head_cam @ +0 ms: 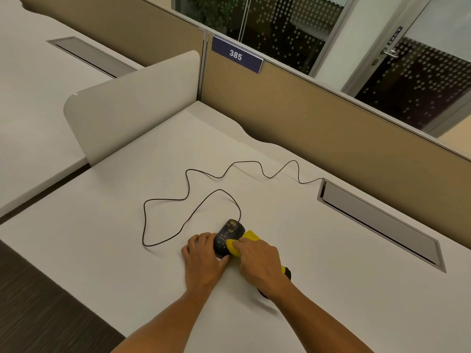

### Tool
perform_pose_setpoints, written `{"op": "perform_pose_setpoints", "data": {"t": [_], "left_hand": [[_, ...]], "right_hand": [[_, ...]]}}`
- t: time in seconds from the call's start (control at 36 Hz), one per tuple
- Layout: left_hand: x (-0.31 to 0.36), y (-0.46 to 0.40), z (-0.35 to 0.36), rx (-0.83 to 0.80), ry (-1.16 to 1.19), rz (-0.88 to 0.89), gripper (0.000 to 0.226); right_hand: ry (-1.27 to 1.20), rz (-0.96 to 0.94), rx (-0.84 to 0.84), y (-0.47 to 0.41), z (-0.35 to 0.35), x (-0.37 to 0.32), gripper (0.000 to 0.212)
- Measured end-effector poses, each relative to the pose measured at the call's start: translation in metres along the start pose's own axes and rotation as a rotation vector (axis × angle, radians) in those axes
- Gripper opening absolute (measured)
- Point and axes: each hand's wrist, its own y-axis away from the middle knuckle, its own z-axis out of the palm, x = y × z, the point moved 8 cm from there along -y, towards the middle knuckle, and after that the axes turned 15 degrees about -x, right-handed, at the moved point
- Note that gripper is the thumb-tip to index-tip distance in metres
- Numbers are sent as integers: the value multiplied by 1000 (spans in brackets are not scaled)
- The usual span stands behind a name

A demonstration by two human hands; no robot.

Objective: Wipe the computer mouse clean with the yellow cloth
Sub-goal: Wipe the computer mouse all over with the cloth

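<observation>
A black computer mouse (227,235) speckled with yellowish marks lies on the white desk (293,225). My left hand (204,253) grips its left side and rear, holding it in place. My right hand (257,258) presses a bunched yellow cloth (248,236) against the mouse's right rear. Part of the cloth shows beyond my fingers and a yellow bit (283,268) peeks out by my wrist. The mouse's black cable (188,184) loops across the desk toward the back.
The cable runs into a grey cable-tray slot (377,220) at the right. A tan partition (331,123) with a "385" sign (235,55) backs the desk; a white divider panel (132,105) stands at left. A dark object (286,275) lies under my right wrist.
</observation>
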Motion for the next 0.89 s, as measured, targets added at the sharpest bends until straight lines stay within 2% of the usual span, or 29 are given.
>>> {"op": "perform_pose_setpoints", "data": {"t": [0.11,0.19,0.28,0.36,0.47,0.53,0.58,0.69,0.81,0.89], "left_hand": [[2,1,-1,2,0,-1,50],[4,2,-3,19,-6,7,46],[4,2,-4,1,-27,-2,58],[4,1,-3,-17,-36,-1,63],[2,1,-1,-14,-20,14,62],[1,0,-1,-12,-21,15,62],[2,1,-1,-4,-19,21,62],[2,1,-1,-2,-25,26,65],[3,2,-3,6,-43,16,67],[3,1,-2,2,-38,13,68]], "right_hand": [[-20,-15,-31,5,0,-5,38],[-166,58,-126,4,2,7,46],[-642,103,-211,6,-3,24,42],[-1066,127,-206,14,-13,44,40],[-1447,76,-203,21,-18,58,36],[-1559,68,-198,21,-18,62,34],[-1582,71,-198,19,-14,67,34],[-1440,168,-128,14,-15,82,36],[-1135,242,-4,3,-29,92,34],[-887,217,67,-9,-42,89,39]]}}
